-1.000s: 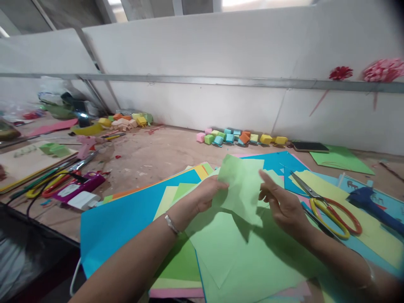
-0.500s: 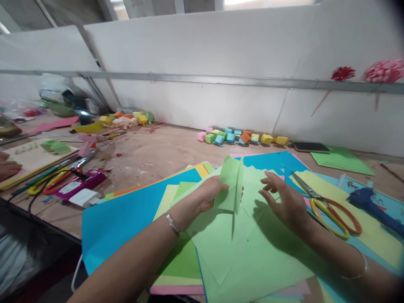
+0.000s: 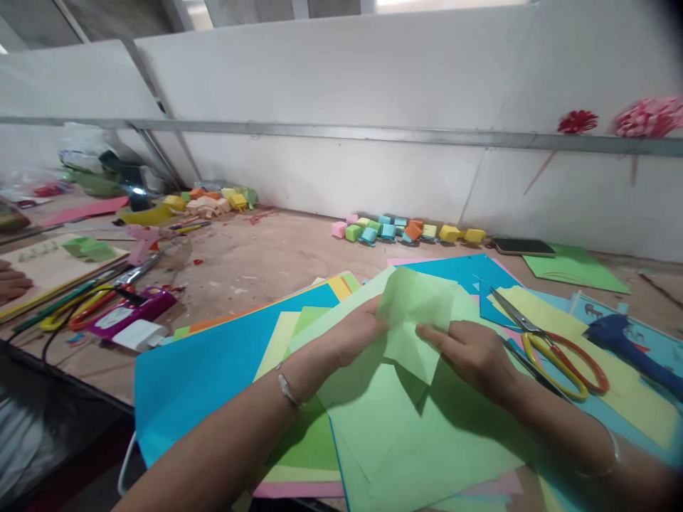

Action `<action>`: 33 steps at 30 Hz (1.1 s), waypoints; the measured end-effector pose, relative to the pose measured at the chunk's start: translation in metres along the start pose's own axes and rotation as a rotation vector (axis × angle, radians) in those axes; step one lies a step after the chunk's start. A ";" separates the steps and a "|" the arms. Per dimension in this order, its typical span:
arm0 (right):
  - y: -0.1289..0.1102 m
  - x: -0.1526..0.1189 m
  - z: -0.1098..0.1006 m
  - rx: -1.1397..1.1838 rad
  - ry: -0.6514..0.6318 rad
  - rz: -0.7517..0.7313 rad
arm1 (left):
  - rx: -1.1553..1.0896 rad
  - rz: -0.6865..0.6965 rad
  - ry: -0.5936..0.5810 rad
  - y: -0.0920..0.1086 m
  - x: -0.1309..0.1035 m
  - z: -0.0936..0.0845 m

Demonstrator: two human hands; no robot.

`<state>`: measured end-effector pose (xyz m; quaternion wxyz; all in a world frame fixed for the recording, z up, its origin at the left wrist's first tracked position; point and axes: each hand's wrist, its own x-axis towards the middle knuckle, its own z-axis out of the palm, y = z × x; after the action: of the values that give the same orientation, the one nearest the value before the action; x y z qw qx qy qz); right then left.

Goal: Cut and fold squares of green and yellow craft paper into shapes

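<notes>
A small light green paper square (image 3: 419, 316) is held just above a stack of coloured sheets. My left hand (image 3: 349, 334) pinches its left edge. My right hand (image 3: 469, 352) grips its right side, fingers laid on the paper. Under it lies a large light green sheet (image 3: 405, 434) on top of blue (image 3: 203, 370), yellow and pink sheets. Red and yellow scissors (image 3: 555, 352) lie on the sheets just right of my right hand.
A row of small coloured paper cubes (image 3: 408, 231) lines the back wall, with more cubes (image 3: 210, 203) at the back left. A dark blue glue gun (image 3: 632, 348) and a phone (image 3: 523, 247) sit at the right. Another person's hand (image 3: 11, 281) rests at the left edge, near a pink-and-white tool (image 3: 131, 320).
The small green paper was turned edge-on in my left hand, then laid flat again. My right hand let go of it for a moment and has come back onto it.
</notes>
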<state>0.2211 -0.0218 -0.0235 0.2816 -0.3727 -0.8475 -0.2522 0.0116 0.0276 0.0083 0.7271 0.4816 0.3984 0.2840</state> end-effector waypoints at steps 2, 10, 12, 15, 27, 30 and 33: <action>0.009 -0.003 0.006 0.138 0.006 0.110 | -0.059 -0.051 0.017 -0.001 0.005 -0.004; 0.025 -0.003 0.012 0.784 0.079 0.543 | -0.253 -0.182 -0.016 0.001 0.013 -0.016; 0.025 -0.002 0.011 0.837 0.049 0.587 | -0.244 -0.110 -0.002 0.002 0.013 -0.018; 0.024 -0.001 0.009 0.864 -0.020 0.625 | -0.171 0.023 0.058 0.001 0.016 -0.022; 0.016 0.003 0.009 0.772 -0.003 1.051 | 0.198 0.271 0.175 0.001 0.016 -0.021; 0.015 0.003 0.009 0.724 0.016 1.039 | 0.332 0.350 0.186 0.003 0.014 -0.022; 0.016 0.001 0.010 0.712 0.019 1.030 | 0.548 0.387 0.275 0.002 0.016 -0.023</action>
<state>0.2296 -0.0051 -0.0264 0.4813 -0.6145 -0.5885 0.2107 0.0002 0.0520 0.0001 0.4434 0.6824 0.4552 0.3612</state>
